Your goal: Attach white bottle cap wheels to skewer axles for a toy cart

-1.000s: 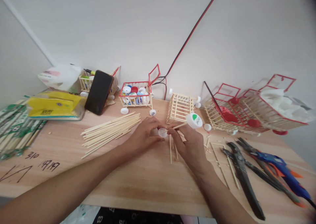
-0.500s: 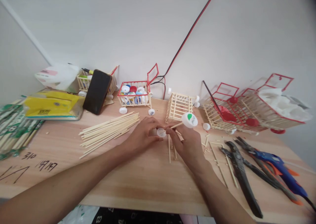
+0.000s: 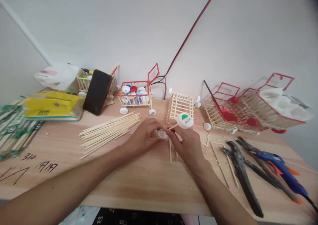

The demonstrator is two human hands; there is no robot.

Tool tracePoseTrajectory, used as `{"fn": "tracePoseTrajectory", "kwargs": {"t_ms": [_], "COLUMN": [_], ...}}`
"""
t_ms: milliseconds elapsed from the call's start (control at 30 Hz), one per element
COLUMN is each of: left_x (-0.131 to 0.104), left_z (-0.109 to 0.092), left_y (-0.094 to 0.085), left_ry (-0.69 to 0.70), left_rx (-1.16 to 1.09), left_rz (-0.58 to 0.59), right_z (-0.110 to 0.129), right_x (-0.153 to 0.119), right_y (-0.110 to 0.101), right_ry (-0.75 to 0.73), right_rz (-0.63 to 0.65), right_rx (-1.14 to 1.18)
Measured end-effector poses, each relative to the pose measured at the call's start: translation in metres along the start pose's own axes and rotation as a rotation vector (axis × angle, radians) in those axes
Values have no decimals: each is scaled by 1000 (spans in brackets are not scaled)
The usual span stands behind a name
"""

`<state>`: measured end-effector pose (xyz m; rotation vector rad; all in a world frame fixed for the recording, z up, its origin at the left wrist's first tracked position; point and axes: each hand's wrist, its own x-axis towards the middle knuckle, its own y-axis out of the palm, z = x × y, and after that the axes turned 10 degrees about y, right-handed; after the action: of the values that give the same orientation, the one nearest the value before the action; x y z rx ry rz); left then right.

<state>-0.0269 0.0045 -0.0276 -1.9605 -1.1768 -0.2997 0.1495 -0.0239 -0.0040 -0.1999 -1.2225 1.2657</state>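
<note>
At the middle of the table, my left hand (image 3: pixel 146 134) pinches a small white bottle cap (image 3: pixel 162 133) between thumb and fingers, its hollow side showing. My right hand (image 3: pixel 187 144) is closed on a thin wooden stick (image 3: pixel 173 126), close to that cap. A larger white cap with a green mark (image 3: pixel 185 120) sits on the far end of the stick, above my right knuckles. Whether the stick's near end touches the small cap cannot be made out. Behind my right hand stands a stick cart frame (image 3: pixel 181 106) with white cap wheels.
Loose sticks (image 3: pixel 109 132) lie left of my hands. A cap-filled cart (image 3: pixel 135 96), a phone (image 3: pixel 97 92) and a yellow packet (image 3: pixel 53 106) stand behind. To the right are red-trimmed carts (image 3: pixel 223 115), black-handled cutters (image 3: pixel 244 178) and a blue glue gun (image 3: pixel 280 168).
The large cap on the stick has shifted left and slightly down, and its green mark has turned. My right hand has moved slightly left; my left hand is nearly unchanged.
</note>
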Motion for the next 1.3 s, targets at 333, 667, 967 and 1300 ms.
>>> {"fn": "tracePoseTrajectory", "kwargs": {"t_ms": [333, 667, 967, 1300], "left_x": [1, 0, -3, -2], "left_z": [-2, -4, 0, -3], "left_y": [-2, 0, 2, 0], "left_ry": [-29, -31, 107, -37], "left_rx": [-16, 91, 301, 109], "left_rz": [14, 19, 70, 9], "right_z": [-1, 0, 1, 0], "right_x": [0, 1, 1, 0], "right_y": [-1, -1, 0, 1], "right_ry": [30, 26, -18, -24], "right_rz": [2, -8, -27, -18], "right_rx": [9, -13, -25, -24]}}
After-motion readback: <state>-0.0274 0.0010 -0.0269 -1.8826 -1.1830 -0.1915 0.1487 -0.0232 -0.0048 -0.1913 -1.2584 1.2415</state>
